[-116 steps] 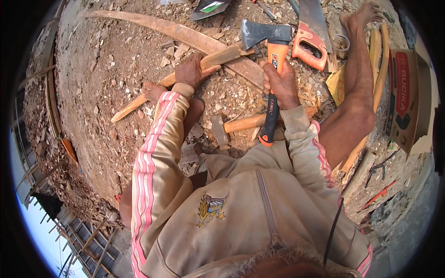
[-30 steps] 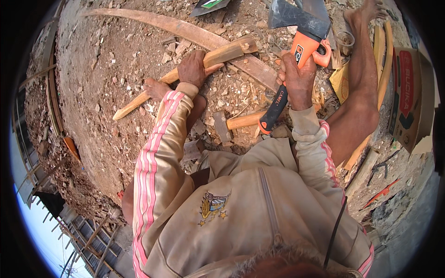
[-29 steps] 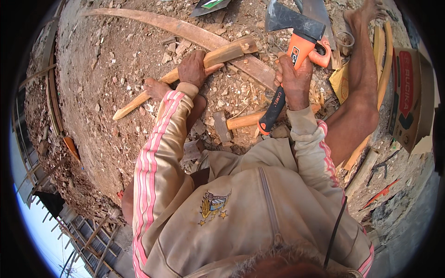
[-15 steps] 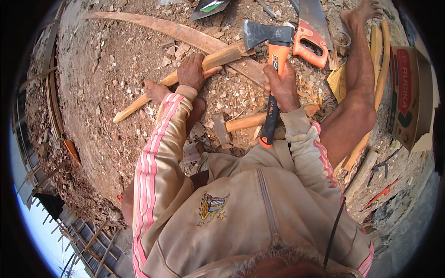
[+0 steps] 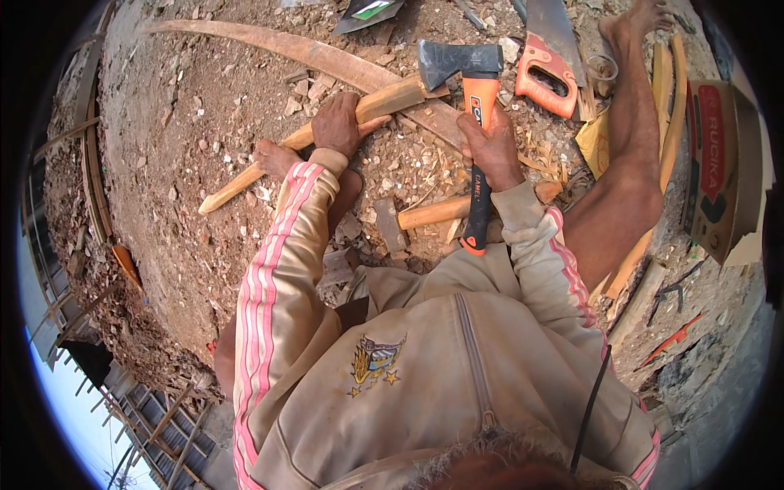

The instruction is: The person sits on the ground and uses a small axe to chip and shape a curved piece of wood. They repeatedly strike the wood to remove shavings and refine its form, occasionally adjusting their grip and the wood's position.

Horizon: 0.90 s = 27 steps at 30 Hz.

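Note:
My left hand [image 5: 336, 126] grips a wooden stick [image 5: 392, 98], which slants from a tapered end at the lower left up to the right. Its far right end lies over a long curved board [image 5: 302, 55] on the ground. Closed around the orange and black handle of an axe [image 5: 480, 106] is my right hand [image 5: 492, 145]. The dark axe head [image 5: 459, 60] is up beside the stick's right end, its blade facing left. Below, a hammer [image 5: 437, 214] with a wooden handle lies on the dirt between my legs.
A handsaw [image 5: 547, 77] with an orange grip lies at the upper right, near a clear cup [image 5: 602, 68]. My bare right leg [image 5: 621, 188] stretches out there, with long wooden strips [image 5: 676, 106] and a cardboard box [image 5: 723, 171] beyond. Wood chips and stones litter the ground.
The axe in my right hand has shifted slightly left, bringing its blade closer to the stick's right end. My left hand and the stick stay almost where they were.

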Available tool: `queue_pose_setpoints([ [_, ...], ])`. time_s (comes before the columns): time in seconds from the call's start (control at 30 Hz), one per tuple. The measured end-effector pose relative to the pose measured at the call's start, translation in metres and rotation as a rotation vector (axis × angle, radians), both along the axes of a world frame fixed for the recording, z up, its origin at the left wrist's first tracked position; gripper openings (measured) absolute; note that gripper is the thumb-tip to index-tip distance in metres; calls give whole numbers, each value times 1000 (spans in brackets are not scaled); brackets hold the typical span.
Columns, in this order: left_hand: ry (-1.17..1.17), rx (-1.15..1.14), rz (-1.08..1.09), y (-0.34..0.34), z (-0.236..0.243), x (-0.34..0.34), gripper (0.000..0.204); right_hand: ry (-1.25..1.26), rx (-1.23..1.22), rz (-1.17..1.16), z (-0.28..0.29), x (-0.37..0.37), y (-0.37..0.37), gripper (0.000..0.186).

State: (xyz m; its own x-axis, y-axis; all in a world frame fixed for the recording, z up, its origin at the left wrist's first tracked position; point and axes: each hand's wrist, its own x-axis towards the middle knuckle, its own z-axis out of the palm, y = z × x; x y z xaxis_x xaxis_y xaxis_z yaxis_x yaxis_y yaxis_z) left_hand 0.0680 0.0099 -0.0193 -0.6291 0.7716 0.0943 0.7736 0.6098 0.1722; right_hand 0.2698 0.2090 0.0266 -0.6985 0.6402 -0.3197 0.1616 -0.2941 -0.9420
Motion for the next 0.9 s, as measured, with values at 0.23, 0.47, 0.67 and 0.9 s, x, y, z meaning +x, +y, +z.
queue_pose_setpoints([
  [0.23, 5, -18, 6, -2, 0, 0, 68, -6, -116, -62, 6, 2, 2, 19],
  [0.47, -62, -16, 15, 2, 4, -4, 69, 14, -15, -21, 6, -4, 1, 18],
  [0.67, -329, -243, -112, 5, 38, -20, 72, 38, 77, 19, -19, 2, -2, 16],
  [0.9, -260, -249, -117, 9, 17, -21, 75, 104, -117, -135, 26, -2, 7, 16],
])
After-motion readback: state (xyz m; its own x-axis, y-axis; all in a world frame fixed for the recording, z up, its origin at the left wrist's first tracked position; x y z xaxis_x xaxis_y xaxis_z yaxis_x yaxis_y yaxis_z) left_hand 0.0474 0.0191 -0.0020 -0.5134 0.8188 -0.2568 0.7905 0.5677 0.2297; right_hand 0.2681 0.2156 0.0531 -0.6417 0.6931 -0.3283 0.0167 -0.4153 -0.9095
